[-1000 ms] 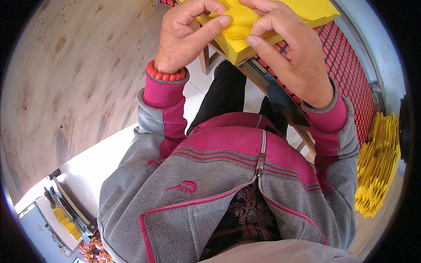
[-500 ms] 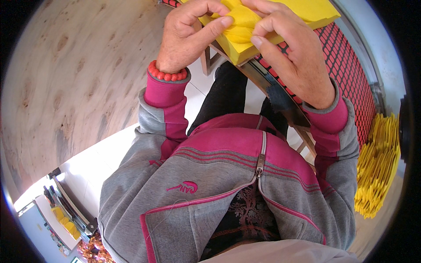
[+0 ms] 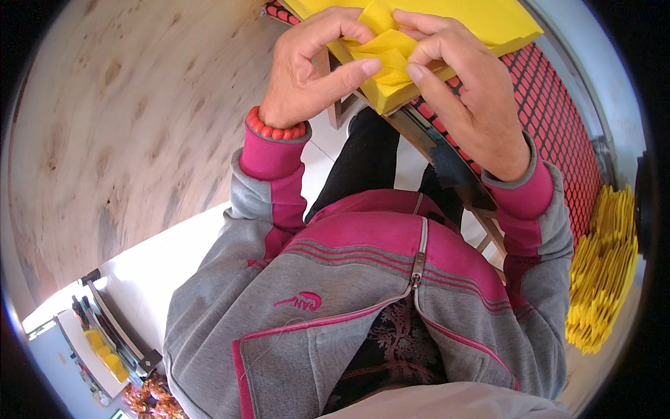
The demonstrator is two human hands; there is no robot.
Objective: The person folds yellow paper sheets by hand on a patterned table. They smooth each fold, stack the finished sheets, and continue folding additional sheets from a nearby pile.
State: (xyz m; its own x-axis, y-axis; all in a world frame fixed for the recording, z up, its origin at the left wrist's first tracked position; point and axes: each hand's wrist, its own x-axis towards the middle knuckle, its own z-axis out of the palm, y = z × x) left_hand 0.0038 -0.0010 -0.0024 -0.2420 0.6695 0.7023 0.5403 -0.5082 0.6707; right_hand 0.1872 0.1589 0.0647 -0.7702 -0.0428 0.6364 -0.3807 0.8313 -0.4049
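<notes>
Pale floor (image 3: 178,248) beneath, cloth (image 3: 551,105) in a red-and-black pattern at upper right. Nearest my view: the jacket (image 3: 335,265), zip partly undone. Beyond it, the right hand (image 3: 478,101) pinches the sheet (image 3: 385,47) between thumb and fingertips; the left hand (image 3: 300,77) has thumb and forefinger spread at its left side, and whether it grips I cannot tell. The sheet, yellow, lies over the near corner of the stack (image 3: 495,21). Progress: I judge it partly folded, flaps raised, creases not yet pressed flat. The pile (image 3: 600,279) at far right appears to be folded pieces; I cannot count them. Not resolved: some fingertips behind the sheet, the fold pattern, the stack's far end (cropped by the upper edge), and small items at lower left.
</notes>
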